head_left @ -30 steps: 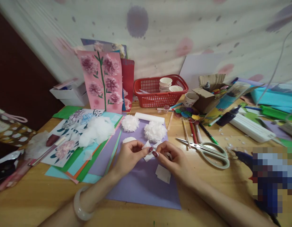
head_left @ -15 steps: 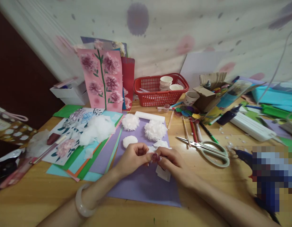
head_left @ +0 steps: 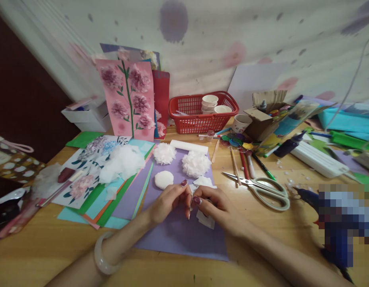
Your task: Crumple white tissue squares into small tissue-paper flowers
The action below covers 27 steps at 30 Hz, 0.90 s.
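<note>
Over a purple sheet my two hands meet at the fingertips. My left hand, with a white bangle on its wrist, has its fingers curled and pinched. My right hand pinches against it with thumb and forefinger. Between them shows a small piece of white tissue paper, mostly covered by the fingers. Loose white paper pieces lie partly under the right hand, and more white paper lies behind it. Beyond are two white ruffled paper flowers and a round white pad.
Scissors lie right of the purple sheet, with a pixelated glue gun farther right. A red basket with paper cups stands behind. Coloured sheets and white fluff are at left; brushes and pens at right.
My left thumb has lifted and the left fingers have turned downward beside the right fingertips. Both hands stay in nearly the same place over the purple sheet.
</note>
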### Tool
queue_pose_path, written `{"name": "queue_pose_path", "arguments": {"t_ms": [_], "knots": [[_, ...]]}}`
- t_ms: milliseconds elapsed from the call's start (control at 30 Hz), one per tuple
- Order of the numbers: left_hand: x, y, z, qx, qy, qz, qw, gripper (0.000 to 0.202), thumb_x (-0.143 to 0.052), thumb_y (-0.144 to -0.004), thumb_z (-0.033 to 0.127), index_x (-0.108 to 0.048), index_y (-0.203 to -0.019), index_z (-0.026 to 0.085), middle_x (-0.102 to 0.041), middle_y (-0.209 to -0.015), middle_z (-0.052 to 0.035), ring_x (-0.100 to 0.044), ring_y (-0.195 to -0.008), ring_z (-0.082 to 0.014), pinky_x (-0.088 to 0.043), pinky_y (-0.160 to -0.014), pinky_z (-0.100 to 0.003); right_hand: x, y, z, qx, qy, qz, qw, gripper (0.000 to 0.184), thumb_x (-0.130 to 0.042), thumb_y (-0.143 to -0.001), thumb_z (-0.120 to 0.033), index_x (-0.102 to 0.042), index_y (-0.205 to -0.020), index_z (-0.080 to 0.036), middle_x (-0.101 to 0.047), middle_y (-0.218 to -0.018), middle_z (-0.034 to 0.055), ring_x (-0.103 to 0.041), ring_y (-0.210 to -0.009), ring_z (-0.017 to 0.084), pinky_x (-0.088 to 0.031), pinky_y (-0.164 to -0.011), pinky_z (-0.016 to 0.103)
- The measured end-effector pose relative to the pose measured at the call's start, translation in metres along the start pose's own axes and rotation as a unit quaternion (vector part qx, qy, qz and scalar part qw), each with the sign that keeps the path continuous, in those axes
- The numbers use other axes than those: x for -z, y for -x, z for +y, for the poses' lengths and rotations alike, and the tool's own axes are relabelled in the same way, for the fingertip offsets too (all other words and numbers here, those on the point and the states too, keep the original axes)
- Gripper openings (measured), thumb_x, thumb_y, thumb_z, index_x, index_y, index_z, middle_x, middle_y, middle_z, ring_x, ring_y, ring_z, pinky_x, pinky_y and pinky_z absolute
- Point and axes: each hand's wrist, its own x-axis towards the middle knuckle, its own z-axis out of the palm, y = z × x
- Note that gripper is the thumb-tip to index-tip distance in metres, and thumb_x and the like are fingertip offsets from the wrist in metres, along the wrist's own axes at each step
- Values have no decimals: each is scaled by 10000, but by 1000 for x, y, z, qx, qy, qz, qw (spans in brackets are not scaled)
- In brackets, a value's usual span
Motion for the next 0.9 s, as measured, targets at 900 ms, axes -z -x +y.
{"name": "queue_pose_path", "arguments": {"t_ms": [900], "knots": [[0,3,3,-18,-126,-5,992,403,-403,-884,443,-497,-607,166,-482,-594,-10,-462,-565,-132,-371,-575,-268,0,-1,3,-14,8,4,1000,248,-418,-870,-278,-481,-651,-181,-443,-569,-34,-398,-525,100,-329,-508,216]]}}
